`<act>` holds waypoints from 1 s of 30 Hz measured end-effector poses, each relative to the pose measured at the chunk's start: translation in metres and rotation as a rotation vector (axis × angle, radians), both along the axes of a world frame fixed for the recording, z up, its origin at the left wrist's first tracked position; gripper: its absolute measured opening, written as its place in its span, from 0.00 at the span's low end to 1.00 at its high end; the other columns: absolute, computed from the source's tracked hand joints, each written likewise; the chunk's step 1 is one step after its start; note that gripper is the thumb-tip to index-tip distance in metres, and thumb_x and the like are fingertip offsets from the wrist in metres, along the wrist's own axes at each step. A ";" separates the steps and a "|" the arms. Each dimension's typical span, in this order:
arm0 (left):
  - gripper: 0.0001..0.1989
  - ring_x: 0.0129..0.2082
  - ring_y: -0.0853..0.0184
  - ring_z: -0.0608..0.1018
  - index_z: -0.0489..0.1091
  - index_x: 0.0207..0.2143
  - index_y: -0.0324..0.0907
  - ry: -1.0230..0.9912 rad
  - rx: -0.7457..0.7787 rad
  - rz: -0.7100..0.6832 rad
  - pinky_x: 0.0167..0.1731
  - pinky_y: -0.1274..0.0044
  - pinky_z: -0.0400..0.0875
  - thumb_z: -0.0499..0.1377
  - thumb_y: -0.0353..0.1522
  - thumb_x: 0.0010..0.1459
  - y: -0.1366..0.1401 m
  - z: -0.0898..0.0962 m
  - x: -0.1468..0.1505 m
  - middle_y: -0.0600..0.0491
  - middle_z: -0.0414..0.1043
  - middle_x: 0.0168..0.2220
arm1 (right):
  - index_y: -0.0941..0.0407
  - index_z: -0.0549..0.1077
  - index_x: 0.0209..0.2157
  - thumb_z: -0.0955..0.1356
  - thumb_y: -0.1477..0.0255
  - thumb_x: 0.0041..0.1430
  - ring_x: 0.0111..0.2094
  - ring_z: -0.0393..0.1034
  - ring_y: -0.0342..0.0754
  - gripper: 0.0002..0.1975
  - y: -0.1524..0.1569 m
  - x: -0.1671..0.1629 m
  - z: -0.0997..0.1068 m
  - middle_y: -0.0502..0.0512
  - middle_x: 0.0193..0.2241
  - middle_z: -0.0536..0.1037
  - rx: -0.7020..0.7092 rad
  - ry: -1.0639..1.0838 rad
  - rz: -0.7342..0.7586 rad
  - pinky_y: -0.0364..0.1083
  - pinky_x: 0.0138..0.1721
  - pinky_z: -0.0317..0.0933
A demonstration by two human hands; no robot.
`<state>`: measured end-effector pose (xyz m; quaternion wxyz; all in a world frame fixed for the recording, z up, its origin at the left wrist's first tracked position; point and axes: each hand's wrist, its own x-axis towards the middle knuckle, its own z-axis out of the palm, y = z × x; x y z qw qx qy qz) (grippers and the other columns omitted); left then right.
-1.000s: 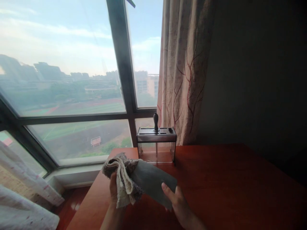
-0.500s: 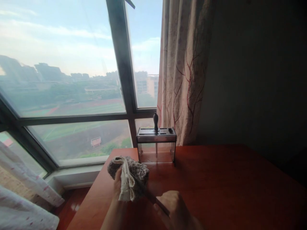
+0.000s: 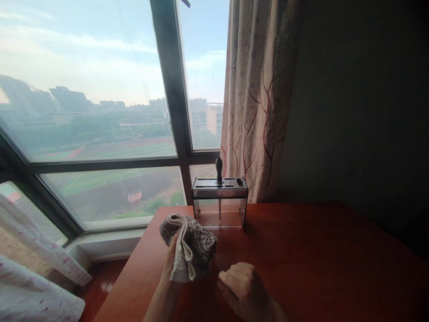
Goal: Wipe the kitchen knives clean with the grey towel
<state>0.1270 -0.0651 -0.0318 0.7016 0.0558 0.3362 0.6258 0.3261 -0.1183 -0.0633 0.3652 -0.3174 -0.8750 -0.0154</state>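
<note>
My left hand (image 3: 172, 255) is closed around a folded cloth (image 3: 197, 243), grey-brown and fluffy on one side, pale on the other, held above the near left part of the table. To its right, my right hand (image 3: 243, 286) is curled with the knuckles up, apart from the cloth. Whatever its fingers hold, if anything, is hidden. Beyond both hands stands a clear-walled knife block (image 3: 219, 192) with a slotted metal top. One black-handled tool (image 3: 219, 170) stands upright in it, its thin shaft showing through the clear wall.
The reddish-brown wooden table (image 3: 311, 250) stretches to the right. Behind it are a large window with a dark frame (image 3: 107, 165) and a patterned beige curtain (image 3: 259, 103). A white curtain (image 3: 36, 290) hangs at the lower left, beside the table's left edge.
The long dark-handled knife-like tool, earlier in my right hand with its far end in the cloth, no longer shows. My left hand and the cloth have shifted slightly right.
</note>
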 end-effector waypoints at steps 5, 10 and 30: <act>0.12 0.38 0.50 0.82 0.77 0.40 0.38 0.037 -0.004 -0.031 0.40 0.62 0.77 0.61 0.34 0.55 -0.002 0.000 0.005 0.45 0.82 0.33 | 0.55 0.72 0.32 0.59 0.70 0.67 0.23 0.64 0.45 0.13 0.012 0.012 0.001 0.50 0.20 0.72 -0.037 -0.019 -0.033 0.46 0.26 0.47; 0.20 0.40 0.52 0.82 0.70 0.52 0.39 0.066 0.002 -0.009 0.44 0.62 0.76 0.61 0.33 0.57 -0.008 0.001 0.002 0.43 0.81 0.40 | 0.54 0.75 0.38 0.59 0.68 0.69 0.25 0.64 0.45 0.14 0.020 0.021 0.001 0.51 0.23 0.73 -0.091 -0.050 -0.083 0.45 0.27 0.50; 0.04 0.30 0.57 0.83 0.75 0.27 0.36 0.000 -0.016 0.147 0.36 0.72 0.78 0.60 0.24 0.49 -0.007 0.009 0.010 0.50 0.78 0.22 | 0.58 0.72 0.23 0.61 0.59 0.65 0.21 0.60 0.43 0.22 0.006 0.006 -0.020 0.49 0.19 0.68 -0.689 0.375 0.047 0.43 0.23 0.50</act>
